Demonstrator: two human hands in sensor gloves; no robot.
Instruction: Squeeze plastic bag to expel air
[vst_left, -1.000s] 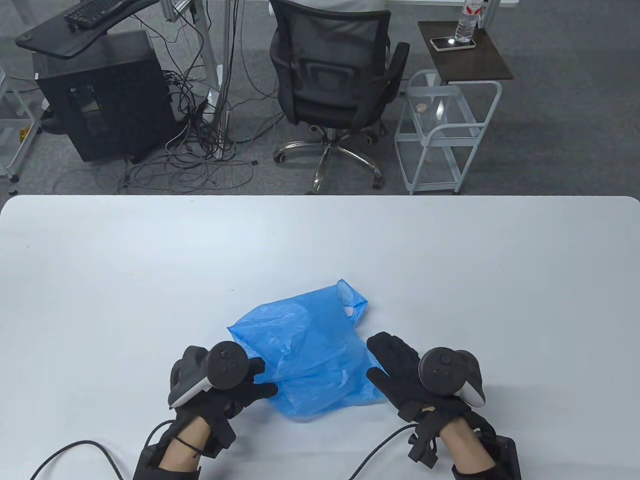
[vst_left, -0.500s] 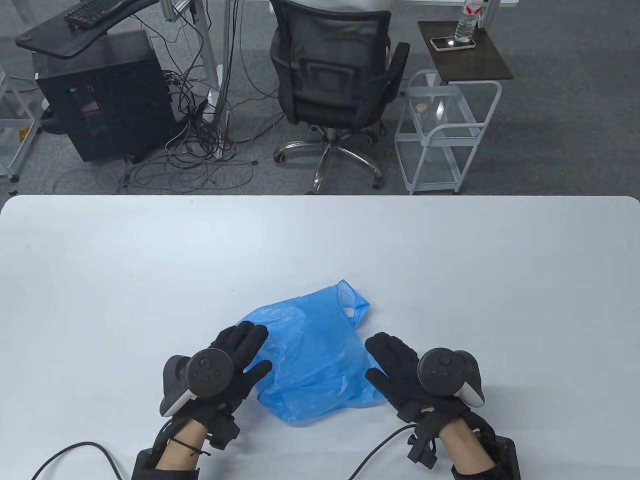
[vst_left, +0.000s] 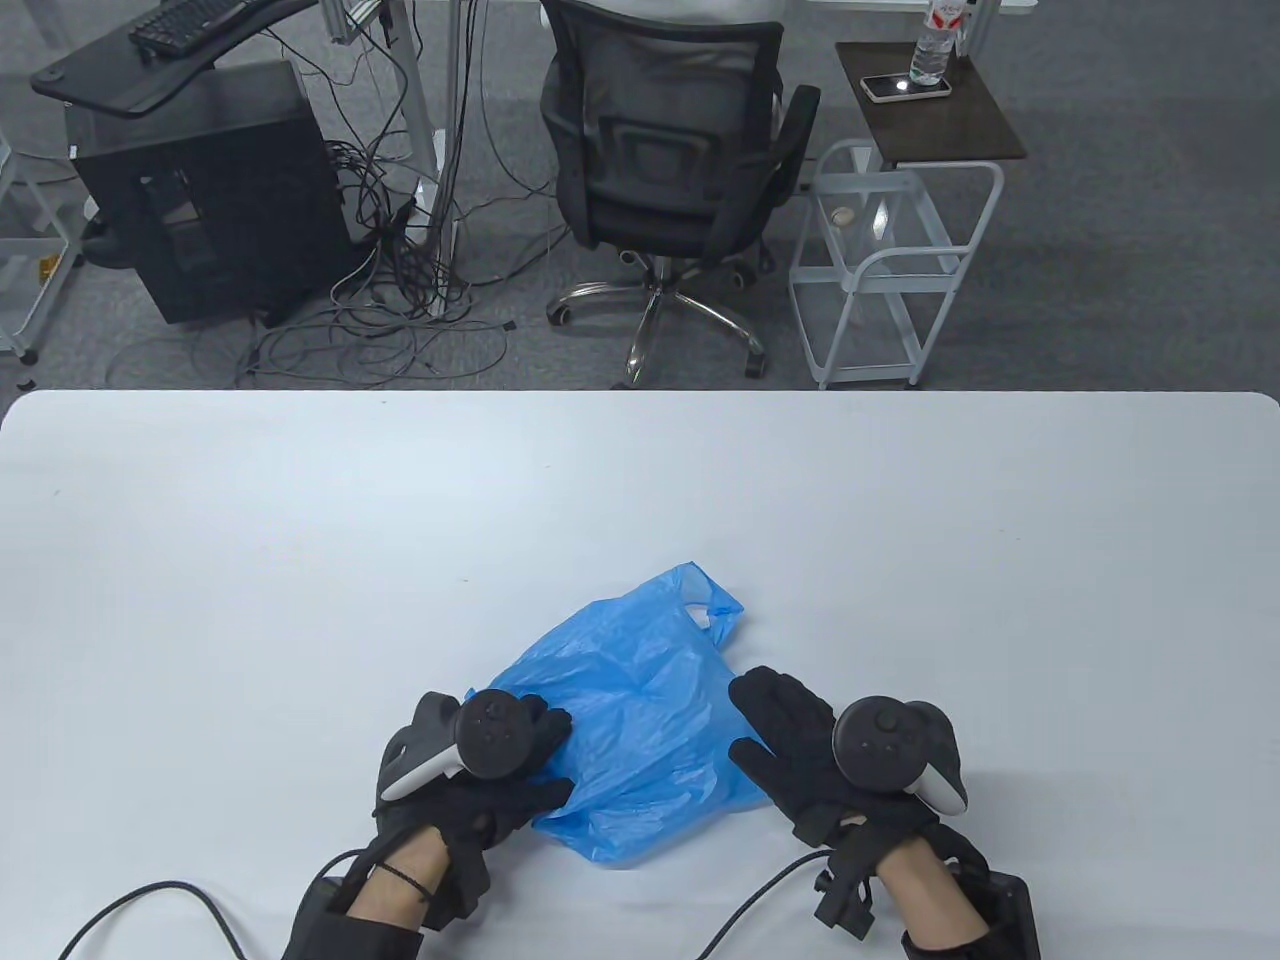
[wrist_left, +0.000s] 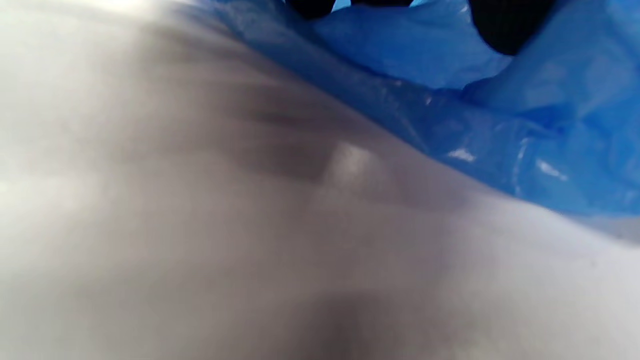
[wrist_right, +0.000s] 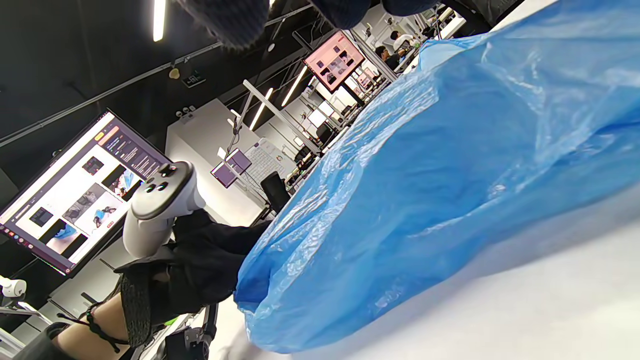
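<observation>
A crumpled blue plastic bag (vst_left: 640, 700) lies on the white table (vst_left: 300, 560), its handle loops pointing to the far right. My left hand (vst_left: 545, 760) lies over the bag's near left corner and presses on it, fingers spread. My right hand (vst_left: 770, 720) rests flat and open on the bag's right edge. In the left wrist view the bag (wrist_left: 500, 125) fills the upper right with my dark fingertips (wrist_left: 505, 25) on it. In the right wrist view the bag (wrist_right: 450, 175) still looks puffed, and my left hand (wrist_right: 200, 265) holds its far end.
Glove cables (vst_left: 170, 895) trail over the table's near edge, and a black box (vst_left: 1010, 910) sits by my right wrist. Beyond the far edge stand an office chair (vst_left: 670, 150), a white cart (vst_left: 880, 270) and a side table (vst_left: 930, 100).
My left hand has moved right and down onto the bag's left corner. The bag's left side has been pushed inward and the bag is narrower. My right hand has stayed in place.
</observation>
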